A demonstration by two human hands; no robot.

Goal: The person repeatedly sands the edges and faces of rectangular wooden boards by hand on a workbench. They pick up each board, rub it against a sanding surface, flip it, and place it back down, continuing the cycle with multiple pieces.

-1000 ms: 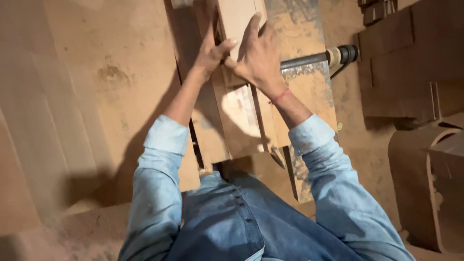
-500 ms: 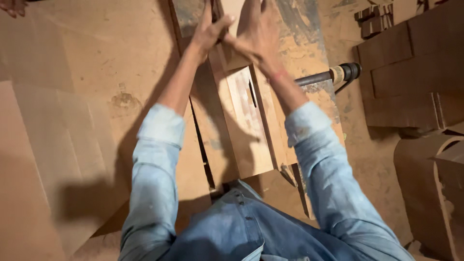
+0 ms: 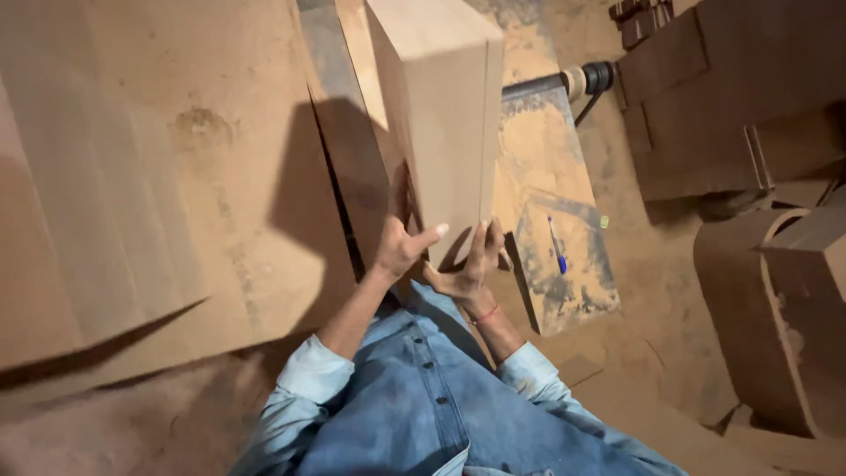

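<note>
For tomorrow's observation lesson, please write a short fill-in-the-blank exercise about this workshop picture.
1. Both hands, left hand and right hand, grip the near end of a wooden ____.
2. The person's shirt is ____ in colour.
3. On the dusty board to the right lies a blue ____.

Missing words: board; blue; pen

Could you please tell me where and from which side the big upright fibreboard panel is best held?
Probably by its lower end, from both sides. The fibreboard panel stands tilted on end, broad and flat with narrow edges, so the palms brace it: the left hand presses its left face and the right hand cups the bottom edge, fingers flat against the board.
</note>
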